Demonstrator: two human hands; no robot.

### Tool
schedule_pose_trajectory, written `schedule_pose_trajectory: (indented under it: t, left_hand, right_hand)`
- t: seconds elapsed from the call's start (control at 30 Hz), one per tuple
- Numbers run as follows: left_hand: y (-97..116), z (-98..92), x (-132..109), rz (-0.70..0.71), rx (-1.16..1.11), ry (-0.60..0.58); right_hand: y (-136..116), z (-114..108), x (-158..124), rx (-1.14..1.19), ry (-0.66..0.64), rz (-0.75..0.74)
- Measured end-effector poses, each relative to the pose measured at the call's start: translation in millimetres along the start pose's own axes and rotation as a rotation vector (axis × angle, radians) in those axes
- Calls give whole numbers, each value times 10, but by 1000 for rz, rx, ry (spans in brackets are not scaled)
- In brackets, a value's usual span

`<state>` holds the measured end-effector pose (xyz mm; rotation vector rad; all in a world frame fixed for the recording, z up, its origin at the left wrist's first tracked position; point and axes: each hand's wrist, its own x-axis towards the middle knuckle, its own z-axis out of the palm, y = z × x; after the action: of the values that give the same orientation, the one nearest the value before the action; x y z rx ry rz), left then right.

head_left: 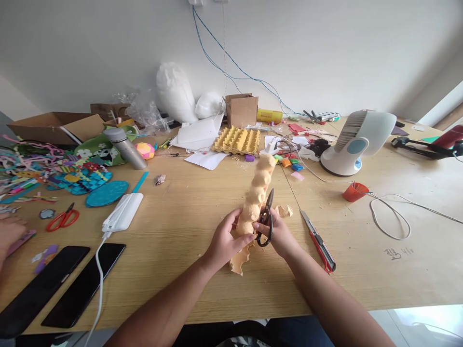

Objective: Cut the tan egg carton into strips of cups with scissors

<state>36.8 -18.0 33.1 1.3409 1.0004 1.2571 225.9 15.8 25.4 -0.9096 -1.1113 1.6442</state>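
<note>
Fingers of L hand [228, 237] closed round near end of egg-carton strip [256, 195], held over mid bench [173, 270]; R hand [280, 235] grips scissors [269, 198] against it, blades approx. together. Already off, by the look: ragged scrap [285, 211] nr R hand. Not yet parted: cups [262, 179], all in one row. Whether torn pc. [238, 264] under L hand is loose, can't tell.

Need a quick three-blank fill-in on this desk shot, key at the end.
1. The left hand grips a bumpy carton strip; the right hand holds black ____.
2. In the picture, the knife lies to the ____ of both hands.
3. The egg tray farther back is coloured ____.

Missing words: scissors; right; yellow.
</note>
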Motion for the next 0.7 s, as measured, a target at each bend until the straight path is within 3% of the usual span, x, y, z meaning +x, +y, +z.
schedule_pose_trajectory:
  t: [0.3, 0.5, 0.7]
  left_hand:
    - [-53, -53, 7, -90, -217, -81]
    - [-48, -114, 60, -149, -262, 11]
    - [-32, -165, 98, -186, -277, 9]
  right_hand:
    - [8, -1, -23, 2, -4, -39]
    - [-22, -9, -37, -21, -52, -26]
    - [3, -14, -43, -26, -112, -14]
